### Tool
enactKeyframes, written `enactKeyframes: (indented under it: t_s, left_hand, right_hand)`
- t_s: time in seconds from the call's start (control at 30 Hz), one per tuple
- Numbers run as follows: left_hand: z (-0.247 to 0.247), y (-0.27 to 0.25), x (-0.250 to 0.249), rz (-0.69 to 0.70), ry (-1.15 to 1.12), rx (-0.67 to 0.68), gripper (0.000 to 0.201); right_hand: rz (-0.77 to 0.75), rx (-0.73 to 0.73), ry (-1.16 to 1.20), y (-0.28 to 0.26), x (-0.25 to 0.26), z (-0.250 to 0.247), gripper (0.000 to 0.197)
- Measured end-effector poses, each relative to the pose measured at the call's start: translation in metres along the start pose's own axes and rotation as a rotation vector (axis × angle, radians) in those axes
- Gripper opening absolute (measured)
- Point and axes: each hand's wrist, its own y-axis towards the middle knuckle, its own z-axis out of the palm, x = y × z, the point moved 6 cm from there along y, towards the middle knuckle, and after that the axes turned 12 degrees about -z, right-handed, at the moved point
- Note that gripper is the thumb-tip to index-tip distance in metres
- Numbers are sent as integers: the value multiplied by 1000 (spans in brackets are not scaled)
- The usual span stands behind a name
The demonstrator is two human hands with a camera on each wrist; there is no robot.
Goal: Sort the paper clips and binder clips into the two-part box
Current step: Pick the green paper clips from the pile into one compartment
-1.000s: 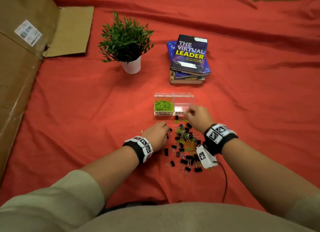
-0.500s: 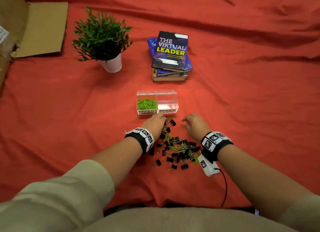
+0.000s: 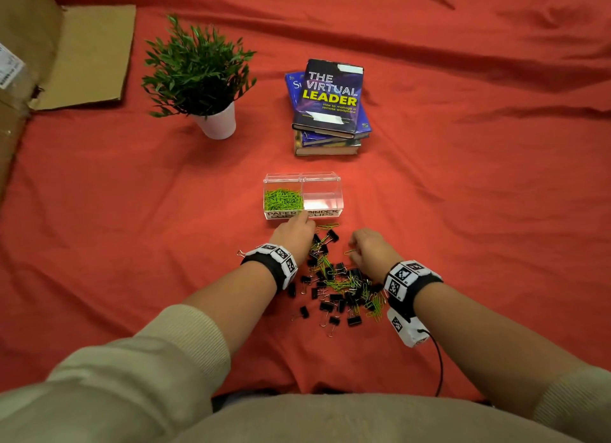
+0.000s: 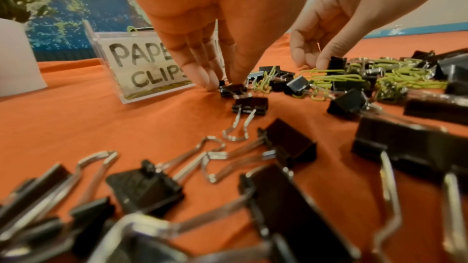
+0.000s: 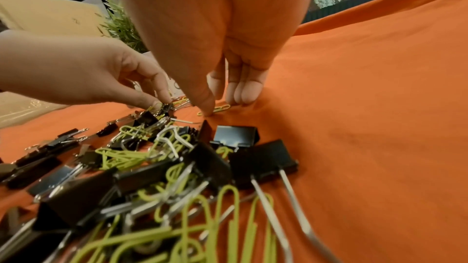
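Observation:
The clear two-part box (image 3: 337,191) stands on the red cloth. Its left part holds green paper clips (image 3: 283,199); its right part, labelled for binder clips, looks empty. A mixed pile of black binder clips (image 3: 334,307) and green paper clips (image 3: 373,305) lies just in front of it. My left hand (image 3: 305,223) is at the pile's far edge by the box front, and its thumb and fingers (image 4: 210,84) pinch a small black binder clip (image 4: 234,89) lying on the cloth. My right hand (image 3: 353,248) pinches a single green paper clip (image 5: 224,107) against the cloth at the pile's far right.
A potted plant (image 3: 201,79) and a stack of books (image 3: 330,105) stand beyond the box. Flattened cardboard (image 3: 89,55) lies at the far left. A cable (image 3: 438,366) runs from the right wrist camera. Red cloth (image 3: 479,227) lies bare to the right.
My left hand moved forward from the pile's left side to the box front. My right hand drew back from the box's right part to the pile's far right edge.

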Motion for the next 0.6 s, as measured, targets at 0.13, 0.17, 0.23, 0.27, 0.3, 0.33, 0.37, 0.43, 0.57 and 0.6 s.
enactKeyframes:
  t_s: [0.13, 0.17, 0.23, 0.27, 0.3, 0.33, 0.37, 0.43, 0.57, 0.6]
  left_hand:
    - [3, 1, 2, -27, -13, 8, 21]
    - [4, 1, 2, -36, -8, 15, 25]
    - [7, 0, 2, -47, 25, 23, 29]
    - [9, -1, 3, -46, 39, 24, 30]
    - [10, -2, 3, -43, 45, 26, 32]
    - [12, -4, 4, -37, 40, 28, 34]
    - [12, -7, 5, -32, 24, 31, 34]
    - [10, -11, 8, -42, -63, 29, 29]
    - [2, -22, 28, -178, -390, 50, 9]
    - [3, -25, 34, -223, -472, 63, 10]
  right_hand:
    - [-2, 45, -23, 3, 2, 6, 11]
    - [2, 56, -31, 3, 2, 7, 12]
    - [12, 88, -48, 3, 5, 7, 15]
    - [13, 102, -49, 5, 7, 7, 16]
    - [19, 114, -30, 5, 10, 6, 16]
    - [41, 123, 15, 5, 10, 6, 17]
    - [83, 121, 82, 4, 9, 6, 18]
    - [178, 65, 271, 2, 3, 5, 19]
    - [376, -176, 790, 6, -10, -8, 25]
    - [411, -229, 909, 10, -11, -10, 26]
